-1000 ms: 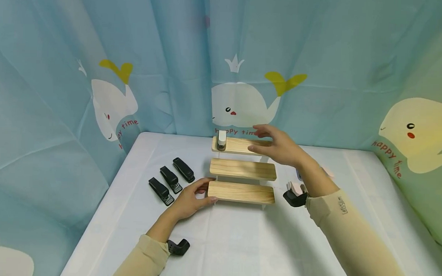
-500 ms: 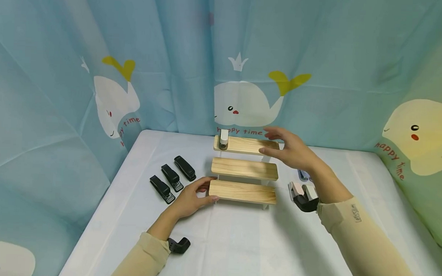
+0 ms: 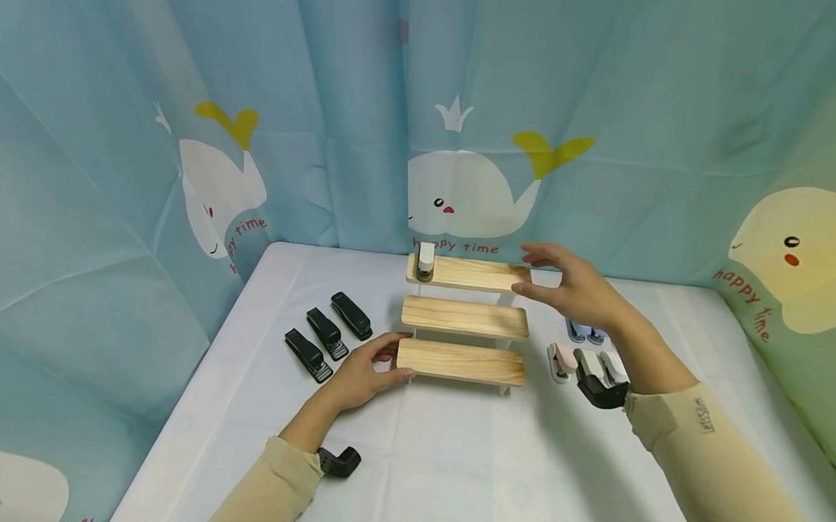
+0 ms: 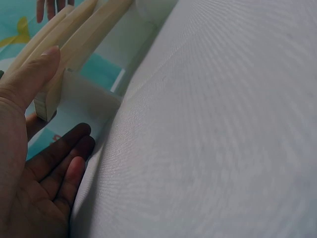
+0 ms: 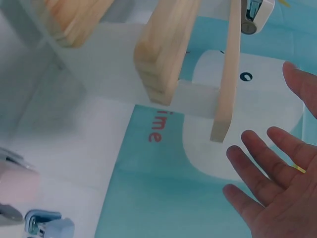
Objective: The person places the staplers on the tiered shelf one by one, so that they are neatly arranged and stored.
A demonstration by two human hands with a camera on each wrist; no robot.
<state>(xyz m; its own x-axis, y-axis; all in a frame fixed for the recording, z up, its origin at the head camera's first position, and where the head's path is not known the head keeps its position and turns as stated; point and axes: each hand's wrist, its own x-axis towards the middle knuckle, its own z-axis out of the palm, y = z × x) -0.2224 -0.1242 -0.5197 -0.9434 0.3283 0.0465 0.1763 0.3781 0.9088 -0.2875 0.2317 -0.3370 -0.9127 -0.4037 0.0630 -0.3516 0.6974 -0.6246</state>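
Observation:
A three-tier wooden display rack (image 3: 463,362) with white side supports stands mid-table. My left hand (image 3: 361,380) holds the left end of its lowest board; in the left wrist view the thumb (image 4: 42,69) lies on the board and a finger is below it. On the left end of the top board sits a white-topped stapler (image 3: 426,261). Beside that board's right end, my right hand (image 3: 579,290) is spread with nothing in it. The right wrist view shows its straight fingers (image 5: 262,173) apart from the board ends.
Several black staplers (image 3: 328,334) lie in a slanted row left of the rack. To its right are a pink stapler (image 3: 563,361), white staplers (image 3: 589,364) and blue ones (image 3: 578,329), partly behind the right arm. A blue whale-print curtain (image 3: 339,135) closes off the back.
My right hand has moved right along the top board, from over it to beside its right end, uncovering more staplers at right. The left hand keeps its hold on the rack.

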